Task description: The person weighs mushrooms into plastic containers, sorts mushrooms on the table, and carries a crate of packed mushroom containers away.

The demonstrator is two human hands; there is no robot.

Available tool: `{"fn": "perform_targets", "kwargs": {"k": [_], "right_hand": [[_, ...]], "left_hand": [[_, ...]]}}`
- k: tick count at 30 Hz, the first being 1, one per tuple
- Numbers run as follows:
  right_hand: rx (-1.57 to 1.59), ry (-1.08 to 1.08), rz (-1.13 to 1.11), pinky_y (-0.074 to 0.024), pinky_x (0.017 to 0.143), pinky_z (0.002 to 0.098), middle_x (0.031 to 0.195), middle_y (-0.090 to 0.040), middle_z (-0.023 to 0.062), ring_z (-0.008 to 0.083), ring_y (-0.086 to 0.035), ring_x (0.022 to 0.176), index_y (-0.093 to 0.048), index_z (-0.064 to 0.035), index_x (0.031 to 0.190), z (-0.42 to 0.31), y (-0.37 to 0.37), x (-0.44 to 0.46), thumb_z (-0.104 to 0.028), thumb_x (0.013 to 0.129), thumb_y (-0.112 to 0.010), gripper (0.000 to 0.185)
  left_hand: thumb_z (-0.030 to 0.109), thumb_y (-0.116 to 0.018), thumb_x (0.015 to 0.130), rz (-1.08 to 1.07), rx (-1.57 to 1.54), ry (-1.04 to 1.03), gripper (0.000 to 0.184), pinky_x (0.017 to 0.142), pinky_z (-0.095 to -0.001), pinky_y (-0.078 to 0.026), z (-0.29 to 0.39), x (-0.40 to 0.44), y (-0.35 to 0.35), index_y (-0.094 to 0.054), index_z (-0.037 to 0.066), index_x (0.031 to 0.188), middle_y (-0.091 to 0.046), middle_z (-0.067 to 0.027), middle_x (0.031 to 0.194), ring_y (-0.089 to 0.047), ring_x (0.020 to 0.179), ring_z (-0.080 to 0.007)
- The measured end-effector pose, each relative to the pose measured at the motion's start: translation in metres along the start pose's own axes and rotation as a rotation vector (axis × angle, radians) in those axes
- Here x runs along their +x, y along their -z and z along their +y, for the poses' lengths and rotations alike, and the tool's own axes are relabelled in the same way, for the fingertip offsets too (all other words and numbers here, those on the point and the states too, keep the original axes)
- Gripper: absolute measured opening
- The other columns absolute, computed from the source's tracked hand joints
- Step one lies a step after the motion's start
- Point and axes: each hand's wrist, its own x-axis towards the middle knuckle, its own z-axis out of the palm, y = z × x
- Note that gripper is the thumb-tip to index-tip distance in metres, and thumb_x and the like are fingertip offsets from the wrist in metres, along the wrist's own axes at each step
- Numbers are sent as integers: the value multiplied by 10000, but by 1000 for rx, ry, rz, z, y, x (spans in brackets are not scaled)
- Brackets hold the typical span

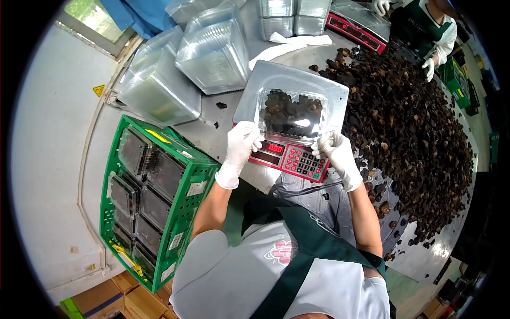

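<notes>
A clear plastic box (pixel 291 116) with dark, wrinkled pieces like wood ear mushrooms in it is over the metal plate (pixel 248 98) of a red scale. Whether it rests on the plate or is held just above, I cannot tell. My left hand (pixel 241 146), in a white glove, has its fingers closed at the box's near left corner. At the near right corner, my gloved right hand (pixel 336 153) pinches the rim. Between my hands, the scale's display (pixel 273 148) reads 0.00 beside its keypad (pixel 303 161).
A large heap of dark mushrooms (pixel 409 143) covers the table's right side. Stacked empty boxes (pixel 212 53) stand at the back left. Left of me, a green crate (pixel 178 212) holds several filled boxes. Across the table, a gloved co-worker (pixel 425 32) is near another red scale (pixel 357 33).
</notes>
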Motion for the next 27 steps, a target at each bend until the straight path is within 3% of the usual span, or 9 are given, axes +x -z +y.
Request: {"fn": "perform_targets", "kwargs": {"k": [3,5,7,9,10,11,13,15,27], "right_hand": [[-10,18,52,-526,629,245,802,-677,111,122,-650,686,-546,34,906,11,0,-7,-73,926,-545,109],[-190,216,88,-514,691,249,820,-687,83,111,-656,728,-564,22,928,22,6,-11,-54,907,-572,80],[-371,306,203,-502,741,252,828,-692,73,133,-668,787,-581,-4,947,2,4,-28,-25,869,-606,84],[-557,402,225,-486,734,243,930,-696,107,142,-650,825,-598,-15,910,7,16,-30,-45,839,-669,104],[-625,775,299,-505,742,277,1054,-674,158,198,-650,903,-601,2,865,6,17,-26,49,776,-667,120],[-684,900,293,-520,751,303,1143,-646,168,236,-640,909,-586,0,812,2,20,-25,140,701,-635,185],[-779,973,328,-526,681,303,1076,-669,126,226,-631,819,-557,-51,757,1,23,-28,98,626,-665,226],[-855,990,360,-524,664,297,1073,-677,109,231,-625,786,-557,-64,750,-3,24,-33,93,587,-677,257],[-900,1181,398,-521,630,303,993,-699,105,240,-636,741,-551,-64,729,-11,16,-43,80,564,-697,264]], "left_hand": [[24,-604,855,-4,59,-15,158,521,-226,-470,-3,-2,-2,-563,-18,1002,-648,-104,769,-590,590,-117],[15,-602,851,-23,95,-18,181,546,-230,-477,-5,-4,-1,-555,-22,1022,-652,-104,793,-598,619,-116],[-8,-604,837,-153,153,-139,183,650,-214,-509,-1,-8,1,-559,-32,1012,-661,-80,826,-636,731,-110],[-34,-623,790,-176,331,-4,265,772,-261,-500,6,-11,0,-558,-15,1047,-658,-90,962,-635,864,-158],[-41,-634,763,-83,593,-431,298,807,-290,-492,8,-10,-4,-560,-4,1049,-642,-105,1026,-628,899,-199],[-49,-646,736,19,842,-865,331,842,-318,-485,8,-7,-7,-562,8,1051,-627,-119,1090,-622,935,-240],[-36,-680,696,3,291,-401,350,867,-354,-470,0,-6,-11,-570,37,1020,-579,-141,1202,-596,991,-290],[-13,-702,699,50,815,-954,322,829,-361,-478,9,-10,-11,-570,55,985,-579,-145,1219,-600,975,-297],[7,-633,742,85,723,-1010,321,804,-352,-491,6,-14,-2,-536,113,1029,-587,-122,1218,-608,968,-278]]}}
